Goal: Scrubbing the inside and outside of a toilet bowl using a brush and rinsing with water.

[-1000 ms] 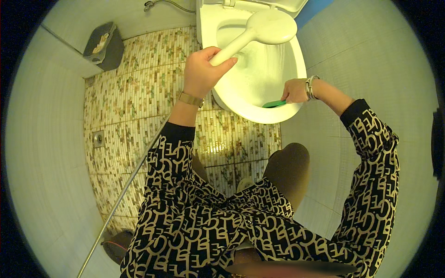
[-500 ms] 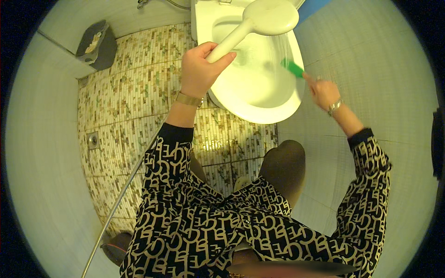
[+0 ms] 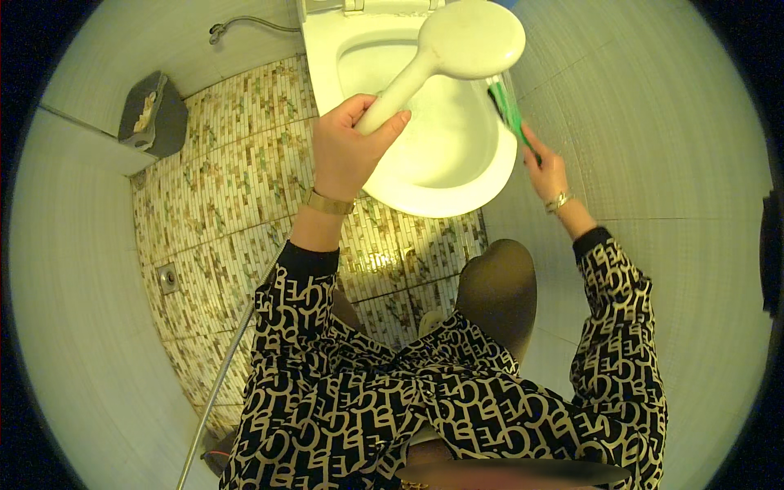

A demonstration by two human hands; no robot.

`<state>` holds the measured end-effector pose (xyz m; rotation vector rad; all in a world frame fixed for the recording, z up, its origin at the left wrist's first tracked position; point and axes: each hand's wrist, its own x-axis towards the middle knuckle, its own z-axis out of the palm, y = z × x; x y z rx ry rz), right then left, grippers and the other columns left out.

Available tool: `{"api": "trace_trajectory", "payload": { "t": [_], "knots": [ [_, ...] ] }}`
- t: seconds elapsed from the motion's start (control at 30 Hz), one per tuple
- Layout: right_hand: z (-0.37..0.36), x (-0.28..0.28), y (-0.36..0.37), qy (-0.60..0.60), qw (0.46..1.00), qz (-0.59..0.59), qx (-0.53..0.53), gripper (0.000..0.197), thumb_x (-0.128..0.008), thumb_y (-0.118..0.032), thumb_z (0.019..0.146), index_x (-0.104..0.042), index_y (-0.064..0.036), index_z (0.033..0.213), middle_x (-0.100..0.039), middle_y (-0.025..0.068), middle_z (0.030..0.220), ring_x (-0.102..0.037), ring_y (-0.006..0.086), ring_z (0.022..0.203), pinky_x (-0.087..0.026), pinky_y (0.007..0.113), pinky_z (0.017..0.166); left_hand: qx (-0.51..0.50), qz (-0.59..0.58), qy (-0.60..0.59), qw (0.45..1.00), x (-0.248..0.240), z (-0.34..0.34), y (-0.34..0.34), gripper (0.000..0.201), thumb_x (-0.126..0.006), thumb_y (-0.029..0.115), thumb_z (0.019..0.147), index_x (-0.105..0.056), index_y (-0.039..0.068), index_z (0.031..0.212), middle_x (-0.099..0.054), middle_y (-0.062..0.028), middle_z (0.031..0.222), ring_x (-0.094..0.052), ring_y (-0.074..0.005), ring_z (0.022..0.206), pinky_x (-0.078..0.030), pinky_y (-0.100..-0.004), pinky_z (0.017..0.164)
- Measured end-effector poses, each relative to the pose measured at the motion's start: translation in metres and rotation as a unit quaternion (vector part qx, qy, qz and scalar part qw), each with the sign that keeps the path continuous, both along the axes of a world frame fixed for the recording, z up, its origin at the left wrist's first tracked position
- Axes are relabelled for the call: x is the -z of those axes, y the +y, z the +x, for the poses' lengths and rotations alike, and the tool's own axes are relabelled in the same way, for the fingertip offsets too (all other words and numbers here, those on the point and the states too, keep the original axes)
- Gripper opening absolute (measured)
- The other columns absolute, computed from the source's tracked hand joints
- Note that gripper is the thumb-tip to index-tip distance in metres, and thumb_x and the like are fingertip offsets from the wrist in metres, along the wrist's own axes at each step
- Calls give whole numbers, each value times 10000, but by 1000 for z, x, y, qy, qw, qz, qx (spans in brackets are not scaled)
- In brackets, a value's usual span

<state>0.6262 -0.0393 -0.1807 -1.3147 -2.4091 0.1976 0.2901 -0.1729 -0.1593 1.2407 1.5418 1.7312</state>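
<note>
Two grips show: the left hand pinches, between thumb and fingers, the tapered handle of a smooth, glossy white shower head, its rounded back turned up over the far right part of the white toilet bowl, while the right hand closes around the near end of a slim green tool, dark along its left edge, slanting far and left at the bowl's right rim, contact with which I cannot tell. Farther out, a metal hose slants across the near left and a grey bin sits far left.
</note>
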Motion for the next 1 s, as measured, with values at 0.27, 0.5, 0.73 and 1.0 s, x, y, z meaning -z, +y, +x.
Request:
{"api": "trace_trajectory", "payload": {
  "t": [0.27,0.5,0.73,1.0],
  "knots": [
    [-65,-14,-8,-186,979,-32,73,424,-503,-454,887,-545,-253,1258,-636,188,783,-645,325,732,-515,430,642,-15,1,21,1000,3,1,5,236,-764,207,732,-664,6,805,-630,-20,619,-549,-52,533,-425,-209,482],
    [-107,-23,60,-286,951,-33,114,613,-527,-413,848,-302,-299,1408,-623,188,1000,-629,342,883,-512,446,764,-51,15,10,999,2,2,11,221,-765,169,737,-657,-11,807,-622,-18,626,-534,-41,549,-424,-202,500],
    [-102,-7,43,-180,966,-102,156,731,-601,-338,802,-239,-320,1436,-596,204,989,-619,330,869,-506,421,770,-93,-40,17,995,11,-21,10,239,-768,181,745,-660,-10,839,-629,-12,663,-526,-41,563,-422,-202,515],
    [-75,25,42,-92,983,-65,142,697,-639,-336,784,-320,-342,1403,-597,206,956,-621,338,849,-501,431,762,-131,-67,34,989,32,-14,-2,229,-775,161,736,-657,-4,844,-604,-10,655,-512,-47,577,-417,-200,526]
  ]
}}
